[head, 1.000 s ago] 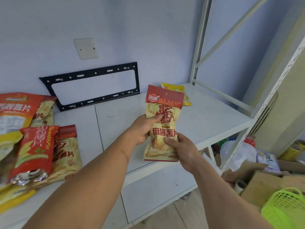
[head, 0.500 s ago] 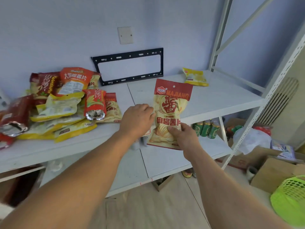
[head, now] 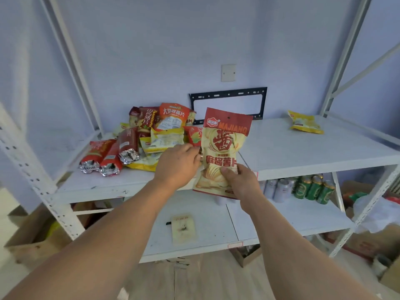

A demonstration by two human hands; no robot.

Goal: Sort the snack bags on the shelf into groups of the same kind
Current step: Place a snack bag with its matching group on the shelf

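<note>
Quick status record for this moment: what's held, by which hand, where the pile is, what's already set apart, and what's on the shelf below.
held item: MAJIANG bag, upright, in front of the shelf
right hand: pinches the bag's lower part
left hand: fingers at the bag's left edge; grip unclear
unsorted pile: left half of the shelf, mixed red and yellow bags
set apart: one yellow bag, far right rear
lower shelf: cans

Right hand [head: 240, 182] pinching MAJIANG bag [head: 223, 152], left hand [head: 179, 163] alongside, shelf [head: 303, 154]

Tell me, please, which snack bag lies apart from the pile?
The yellow snack bag at the shelf's far right, lying alone; the others crowd the pile at left.
</note>
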